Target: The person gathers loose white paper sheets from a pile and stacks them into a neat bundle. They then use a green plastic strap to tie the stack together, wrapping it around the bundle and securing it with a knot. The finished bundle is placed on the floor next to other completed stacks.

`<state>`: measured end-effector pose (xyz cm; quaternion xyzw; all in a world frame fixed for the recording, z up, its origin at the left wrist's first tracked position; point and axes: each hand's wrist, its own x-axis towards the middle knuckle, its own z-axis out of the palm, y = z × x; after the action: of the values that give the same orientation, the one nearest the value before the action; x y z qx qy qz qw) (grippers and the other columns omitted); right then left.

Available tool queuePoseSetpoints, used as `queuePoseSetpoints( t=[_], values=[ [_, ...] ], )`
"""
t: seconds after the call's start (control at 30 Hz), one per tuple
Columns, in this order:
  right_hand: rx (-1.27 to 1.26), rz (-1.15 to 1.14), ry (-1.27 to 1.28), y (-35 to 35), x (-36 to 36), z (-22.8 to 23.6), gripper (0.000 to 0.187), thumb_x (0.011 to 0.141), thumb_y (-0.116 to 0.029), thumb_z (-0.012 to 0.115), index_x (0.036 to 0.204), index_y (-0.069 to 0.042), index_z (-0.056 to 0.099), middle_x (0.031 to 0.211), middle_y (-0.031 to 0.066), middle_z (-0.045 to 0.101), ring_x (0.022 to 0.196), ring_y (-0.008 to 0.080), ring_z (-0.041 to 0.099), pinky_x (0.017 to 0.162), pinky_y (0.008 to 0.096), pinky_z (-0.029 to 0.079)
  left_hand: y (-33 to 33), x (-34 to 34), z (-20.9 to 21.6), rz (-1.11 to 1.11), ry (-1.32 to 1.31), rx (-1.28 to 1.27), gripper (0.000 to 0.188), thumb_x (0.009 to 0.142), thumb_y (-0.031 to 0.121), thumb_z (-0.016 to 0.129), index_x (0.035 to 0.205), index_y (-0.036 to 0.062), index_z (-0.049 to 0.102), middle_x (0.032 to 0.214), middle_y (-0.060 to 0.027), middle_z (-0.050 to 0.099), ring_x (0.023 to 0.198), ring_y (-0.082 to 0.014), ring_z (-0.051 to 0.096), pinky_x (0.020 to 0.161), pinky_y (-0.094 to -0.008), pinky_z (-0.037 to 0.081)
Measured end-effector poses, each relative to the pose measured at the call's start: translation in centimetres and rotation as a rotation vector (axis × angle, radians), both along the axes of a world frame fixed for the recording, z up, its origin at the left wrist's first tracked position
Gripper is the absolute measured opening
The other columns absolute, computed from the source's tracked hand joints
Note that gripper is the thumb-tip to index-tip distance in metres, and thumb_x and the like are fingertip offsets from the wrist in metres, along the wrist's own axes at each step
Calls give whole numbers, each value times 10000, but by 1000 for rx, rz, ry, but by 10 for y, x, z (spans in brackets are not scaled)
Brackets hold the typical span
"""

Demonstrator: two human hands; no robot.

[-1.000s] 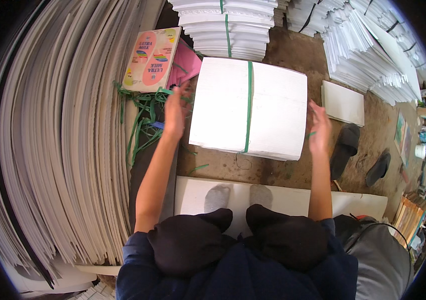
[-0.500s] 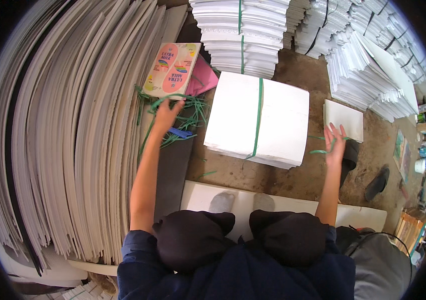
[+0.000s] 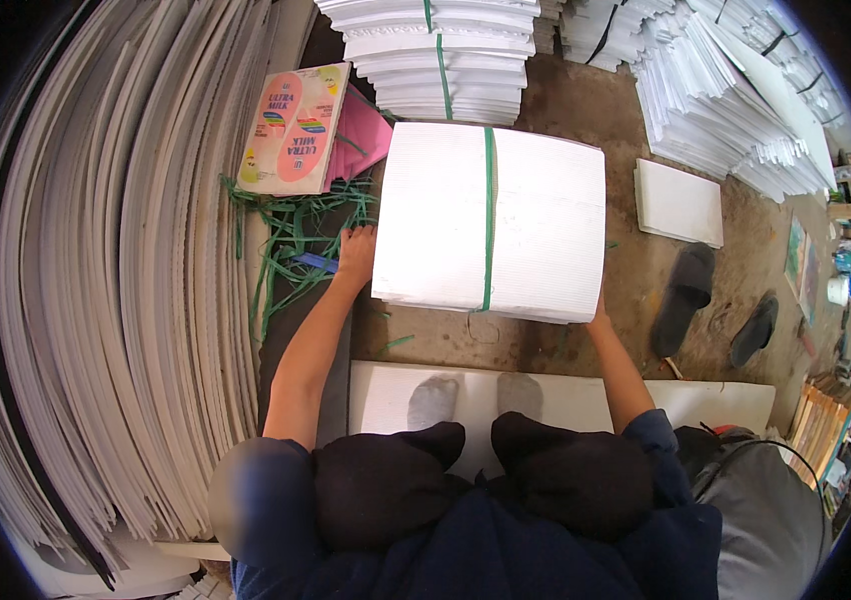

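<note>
A thick bundle of white corrugated cardboard sheets (image 3: 436, 215) is in front of me, bound round its middle by a green plastic strap (image 3: 490, 220). Against the bundle's left side is my left hand (image 3: 357, 256), its fingers curled at the edge. My right hand (image 3: 598, 316) grips the lower right side, with most of its fingers hidden by the sheets. Loose green strapping strips (image 3: 291, 225) lie tangled left of my left hand, with a blue tool (image 3: 316, 262) partly among them.
Tall upright cardboard sheets (image 3: 126, 260) line the left. A printed carton piece (image 3: 296, 130) lies on pink sheets (image 3: 359, 140). Strapped white stacks (image 3: 436, 70) stand behind. A small white stack (image 3: 679, 203) and dark slippers (image 3: 684, 300) are to the right.
Both hands have come in to the bundle's sides, the left from the green strips. The bundle has turned straighter and looks larger. The green strip at my right hand no longer shows there.
</note>
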<state>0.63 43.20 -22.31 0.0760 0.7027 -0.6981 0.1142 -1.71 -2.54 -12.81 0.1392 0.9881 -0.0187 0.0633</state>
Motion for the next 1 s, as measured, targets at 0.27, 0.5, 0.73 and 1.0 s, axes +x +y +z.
queuePoseSetpoints(
  t=[0.27,0.5,0.73,1.0],
  values=[
    [450,170,302,-17,-22,31,453,763,-233,505,1123,28,418,1087,214,412,1036,351,357,911,503,261,-1,-9,-22,285,-226,315,254,731,293,563,862,76,584,832,-96,601,723,-270,607,691,-431,412],
    [220,24,209,-23,-36,30,441,750,-231,513,1105,20,439,1069,197,433,1047,334,359,899,469,275,-37,0,-84,552,-218,832,269,732,298,565,901,91,591,898,-105,595,785,-266,592,699,-444,408],
    [509,8,313,-15,-46,36,450,785,-195,505,1168,16,398,1165,210,407,1123,329,349,914,444,280,10,-7,-7,336,7,220,226,735,279,550,878,111,603,898,-91,535,936,-255,508,724,-461,386],
    [306,-631,419,-9,-73,142,365,899,-340,381,1020,-11,482,1231,146,400,1104,261,425,941,337,292,3,-3,-12,499,-36,470,225,722,256,559,835,65,597,886,-84,528,896,-264,513,690,-456,389]
  ],
)
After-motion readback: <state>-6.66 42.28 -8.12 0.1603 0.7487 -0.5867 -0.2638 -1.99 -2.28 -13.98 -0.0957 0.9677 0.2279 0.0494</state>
